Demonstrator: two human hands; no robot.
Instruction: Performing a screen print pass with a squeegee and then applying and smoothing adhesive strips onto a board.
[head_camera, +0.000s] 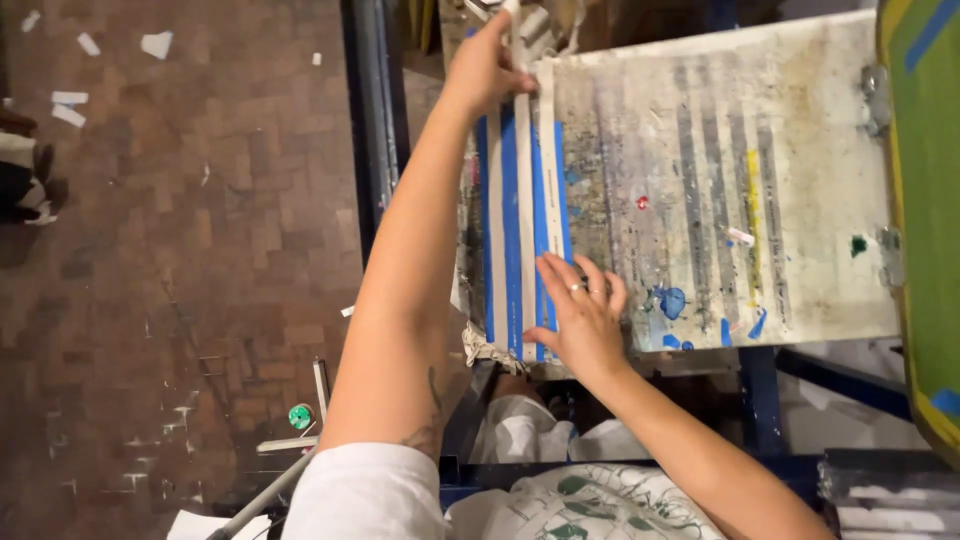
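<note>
A paint-stained white board (800, 200) lies in front of me, with blue and white tape strips (522, 200) running along its left edge. My left hand (487, 68) reaches to the far end of the board and pinches a white strip at its top. Near the closer edge, my right hand (583, 318) lies flat with fingers spread, pressing down on the strips; it wears rings. The part of the strip under each hand is hidden.
A green screen frame (925, 220) with blue tape stands at the right, hinged to the board. Blue metal bars (372, 120) run under and beside the board. The brick floor (200, 220) at left carries paper scraps and a small green roll (300, 416).
</note>
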